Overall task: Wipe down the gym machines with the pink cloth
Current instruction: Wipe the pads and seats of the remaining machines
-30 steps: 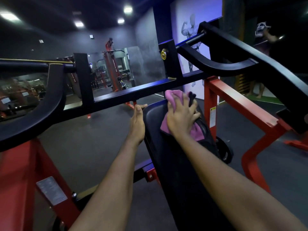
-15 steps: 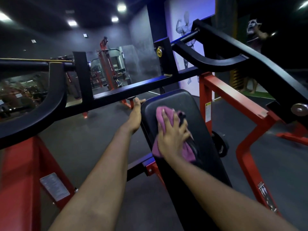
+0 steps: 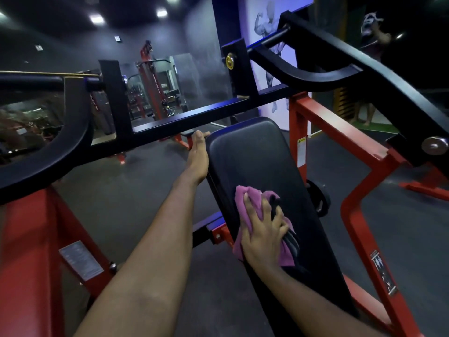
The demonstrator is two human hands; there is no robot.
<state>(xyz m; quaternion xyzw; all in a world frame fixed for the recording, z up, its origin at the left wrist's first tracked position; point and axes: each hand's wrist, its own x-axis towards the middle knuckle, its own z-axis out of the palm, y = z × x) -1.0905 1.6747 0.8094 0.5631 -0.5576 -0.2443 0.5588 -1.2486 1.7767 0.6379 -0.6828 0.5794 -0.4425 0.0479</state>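
Note:
The pink cloth (image 3: 250, 203) lies bunched on the black slanted back pad (image 3: 252, 154) of a red and black gym machine. My right hand (image 3: 263, 237) holds the cloth against the middle of the pad, fingers spread over it. A dark strip pokes out between those fingers. My left hand (image 3: 198, 161) rests with straight fingers along the pad's upper left edge, thumb toward the pad.
A black crossbar (image 3: 194, 117) runs just beyond the pad's top. Black lever arms (image 3: 364, 76) curve overhead on both sides above the red frame (image 3: 340, 132). Dark rubber floor surrounds the machine. A person (image 3: 371, 45) stands at the far right. More machines (image 3: 150, 88) stand in the background.
My right hand has slid the pink cloth down the pad from its top toward the middle. My left hand has stayed at the pad's upper left edge.

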